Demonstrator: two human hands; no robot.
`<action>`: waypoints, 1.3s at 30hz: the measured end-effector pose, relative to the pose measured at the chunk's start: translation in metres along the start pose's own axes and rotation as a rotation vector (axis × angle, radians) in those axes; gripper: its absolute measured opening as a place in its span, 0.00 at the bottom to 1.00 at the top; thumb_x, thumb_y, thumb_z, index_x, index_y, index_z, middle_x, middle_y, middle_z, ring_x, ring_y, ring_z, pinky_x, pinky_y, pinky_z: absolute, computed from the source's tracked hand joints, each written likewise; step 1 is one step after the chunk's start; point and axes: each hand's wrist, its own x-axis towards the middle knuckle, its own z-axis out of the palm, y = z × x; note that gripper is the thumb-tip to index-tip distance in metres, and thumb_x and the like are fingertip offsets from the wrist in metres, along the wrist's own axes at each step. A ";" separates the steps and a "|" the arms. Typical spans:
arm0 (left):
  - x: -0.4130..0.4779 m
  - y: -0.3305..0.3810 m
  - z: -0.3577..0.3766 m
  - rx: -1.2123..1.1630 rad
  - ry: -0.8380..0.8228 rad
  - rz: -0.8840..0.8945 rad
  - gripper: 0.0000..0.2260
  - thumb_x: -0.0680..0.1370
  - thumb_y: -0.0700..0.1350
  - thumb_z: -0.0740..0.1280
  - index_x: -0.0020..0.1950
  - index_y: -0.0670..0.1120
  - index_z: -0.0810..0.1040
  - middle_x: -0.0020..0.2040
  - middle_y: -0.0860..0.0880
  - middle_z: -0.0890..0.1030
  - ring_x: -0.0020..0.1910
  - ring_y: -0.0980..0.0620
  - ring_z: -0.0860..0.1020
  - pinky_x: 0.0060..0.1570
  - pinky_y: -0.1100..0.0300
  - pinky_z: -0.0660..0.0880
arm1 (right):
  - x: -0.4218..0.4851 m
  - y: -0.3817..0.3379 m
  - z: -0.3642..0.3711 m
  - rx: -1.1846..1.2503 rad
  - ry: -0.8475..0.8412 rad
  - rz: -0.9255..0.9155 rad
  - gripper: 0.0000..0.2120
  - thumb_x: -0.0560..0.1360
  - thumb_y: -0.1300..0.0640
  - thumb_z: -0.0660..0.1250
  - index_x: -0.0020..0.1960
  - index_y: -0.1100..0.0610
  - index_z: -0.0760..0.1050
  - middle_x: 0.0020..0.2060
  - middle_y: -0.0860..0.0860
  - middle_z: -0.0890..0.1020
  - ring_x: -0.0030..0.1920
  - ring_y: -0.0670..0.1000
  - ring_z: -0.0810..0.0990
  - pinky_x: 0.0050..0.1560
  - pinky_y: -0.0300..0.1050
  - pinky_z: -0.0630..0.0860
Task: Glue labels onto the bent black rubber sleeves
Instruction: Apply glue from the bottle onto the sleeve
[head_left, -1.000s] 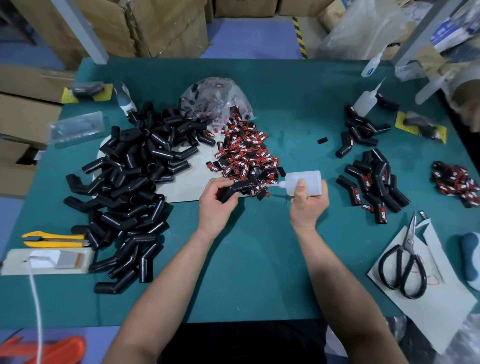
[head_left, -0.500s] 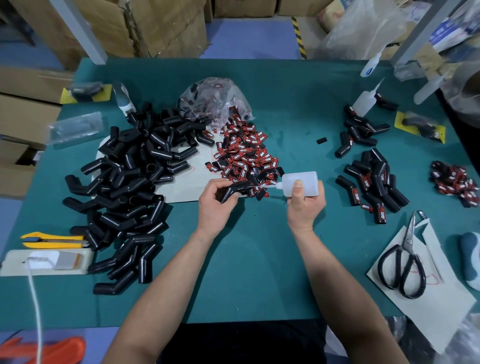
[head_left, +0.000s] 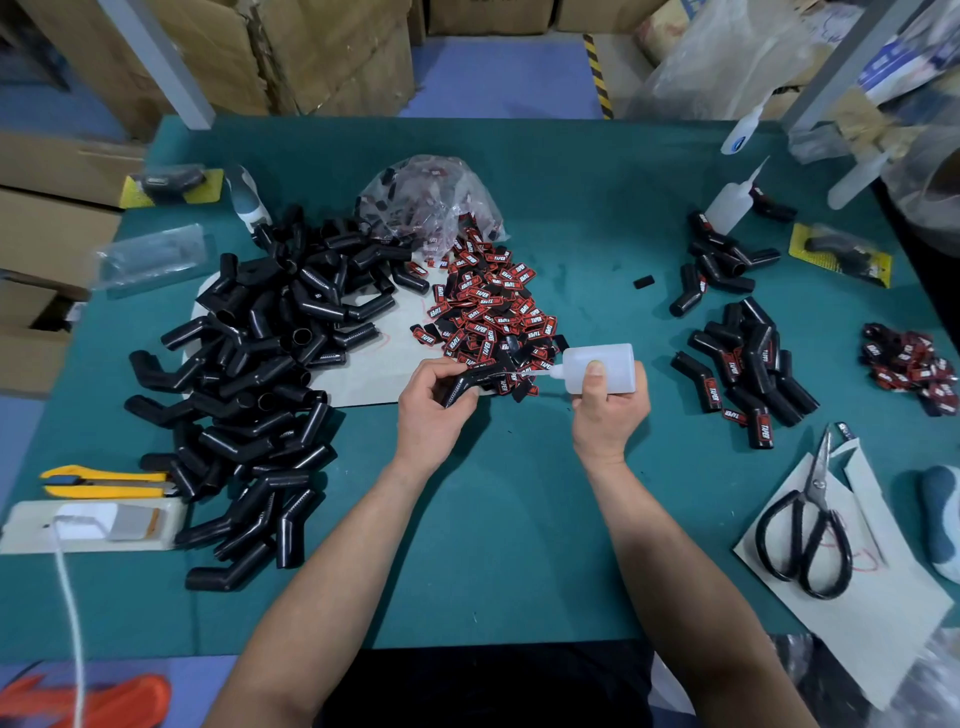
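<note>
Only the glue bottle (head_left: 605, 366) has shifted since the earlier frames: its nozzle (head_left: 537, 372) now lies a touch closer to the held sleeve, while both hands sit in much the same place on the worktop (head_left: 519, 519). Well to the left of the label heap (head_left: 488, 312) spreads the pile of bare sleeves (head_left: 260, 364), none of which shows a label. At the near edge of the label heap, the left hand (head_left: 431, 415) has its fingers and thumb curled round one bent sleeve (head_left: 470, 382), with the right-hand arm of the bend reaching toward the bottle. Just to the right of the label heap's near edge, the right hand (head_left: 608, 415) grips the glue bottle on its side, thumb pressed on its wall and nozzle pointing left at the sleeve's end. Whether the tip touches the rubber is too fine to tell. Well to the right of the label heap lie the labelled sleeves (head_left: 748, 364), red tags showing on several. The step in hand looks like applying glue to the sleeve. Next the bottle probably needs to be drawn back or set down. That would leave the right hand's fingers free to pick one label from the heap and press it squarely onto the wet patch while the left hand holds the sleeve steady.
</note>
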 end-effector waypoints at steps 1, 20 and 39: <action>0.000 -0.001 0.000 0.002 -0.003 -0.003 0.13 0.71 0.42 0.74 0.51 0.56 0.80 0.53 0.54 0.83 0.52 0.55 0.82 0.55 0.64 0.76 | 0.000 0.000 0.000 -0.006 -0.001 -0.010 0.13 0.70 0.43 0.69 0.38 0.49 0.69 0.32 0.51 0.73 0.33 0.56 0.74 0.29 0.64 0.74; 0.001 0.000 0.001 0.035 0.013 0.100 0.15 0.71 0.46 0.73 0.51 0.65 0.81 0.54 0.53 0.82 0.56 0.48 0.82 0.61 0.48 0.78 | 0.000 -0.001 0.000 0.017 -0.001 -0.027 0.13 0.70 0.43 0.69 0.38 0.48 0.68 0.29 0.42 0.74 0.31 0.50 0.72 0.31 0.55 0.72; 0.004 -0.001 -0.003 -0.102 0.146 -0.041 0.18 0.74 0.37 0.75 0.50 0.62 0.81 0.52 0.59 0.84 0.52 0.55 0.82 0.59 0.58 0.78 | 0.012 -0.007 -0.006 -0.112 -0.393 0.000 0.10 0.68 0.46 0.75 0.47 0.37 0.77 0.40 0.41 0.83 0.35 0.42 0.79 0.34 0.36 0.74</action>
